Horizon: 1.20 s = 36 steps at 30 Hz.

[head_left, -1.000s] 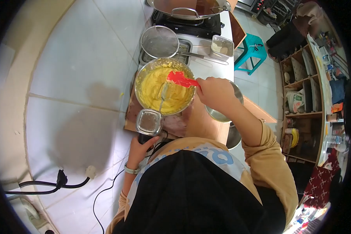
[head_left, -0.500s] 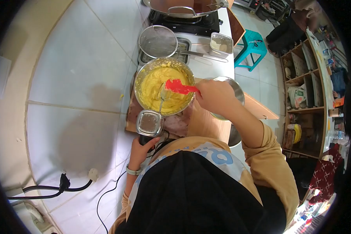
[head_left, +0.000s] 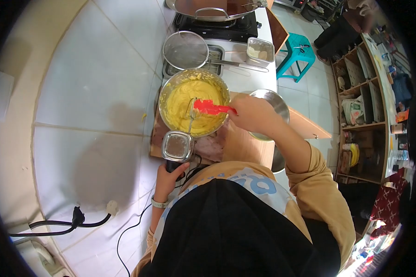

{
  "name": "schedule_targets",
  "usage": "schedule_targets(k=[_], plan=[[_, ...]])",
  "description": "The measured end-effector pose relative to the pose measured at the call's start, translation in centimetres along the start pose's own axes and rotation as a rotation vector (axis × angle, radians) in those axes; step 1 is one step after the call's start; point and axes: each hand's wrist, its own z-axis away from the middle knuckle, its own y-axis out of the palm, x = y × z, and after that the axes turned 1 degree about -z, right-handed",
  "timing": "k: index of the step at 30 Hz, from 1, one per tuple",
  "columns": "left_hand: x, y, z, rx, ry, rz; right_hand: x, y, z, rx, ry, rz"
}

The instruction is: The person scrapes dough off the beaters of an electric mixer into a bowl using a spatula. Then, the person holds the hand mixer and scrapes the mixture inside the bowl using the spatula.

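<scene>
My left hand (head_left: 167,179) is wrapped round the black handle of a hand mixer (head_left: 178,146) with a shiny metal body. The mixer's beater reaches into a steel bowl (head_left: 163,113) of thick yellow batter (head_left: 182,99). In my right hand (head_left: 253,113) I grip a red spatula (head_left: 210,107) by its handle. Its blade, smeared with batter, lies over the bowl against the beater. Batter streaks cling to the bowl's inner wall. The tips of the beater are partly hidden by the blade.
Behind the bowl, a sieve (head_left: 186,50) rests on a tray beside a clear tub (head_left: 260,51). Farther back, a large pan (head_left: 213,18) stands on a black stove (head_left: 243,28). A second steel bowl (head_left: 278,104) is partly under my right arm. A teal stool (head_left: 293,54) and a person stand beyond.
The red spatula and my right hand have shifted slightly left, and the blade has turned nearer to level. My left hand and the mixer stay about where they were.
</scene>
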Motion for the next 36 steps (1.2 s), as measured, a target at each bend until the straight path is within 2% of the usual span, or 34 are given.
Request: schedule_targets(k=[8, 11, 14, 17, 23, 26, 29, 32, 35, 36], plan=[[-0.1, -0.3, 0.0, 0.013, -0.022, -0.027, -1.9, 0.8, 0.7, -0.090, -0.103, 0.024], [0.1, -0.3, 0.0, 0.021, -0.025, -0.014, -1.6, -1.2, 1.4, -0.162, -0.026, 0.158], [0.0, -0.2, 0.0, 0.020, -0.017, -0.002, -2.0, -0.4, 0.6, -0.342, -0.092, 0.133], [-0.2, -0.1, 0.0, 0.015, -0.022, -0.010, -1.7, 1.5, -1.0, -0.424, -0.173, 0.179], [-0.2, -0.3, 0.1, 0.036, -0.013, 0.017, -1.0, 1.5, -0.7, -0.328, -0.248, 0.160], [-0.1, -0.2, 0.0, 0.033, -0.015, -0.001, -0.7, 0.5, 0.5, -0.146, -0.283, 0.068], [0.0, -0.4, -0.1, 0.029, -0.028, -0.004, -2.5, 1.1, 0.9, -0.096, -0.340, -0.211], [0.2, -0.5, -0.2, 0.015, -0.038, -0.023, -5.2, 1.3, 1.0, -0.269, -0.278, -0.394], [0.0, -0.3, -0.2, 0.009, -0.033, 0.005, -8.1, 3.9, 1.4, -0.262, -0.057, -0.129], [0.1, -0.2, -0.1, 0.007, -0.031, 0.025, -9.1, 5.6, 1.2, -0.298, -0.131, -0.097]])
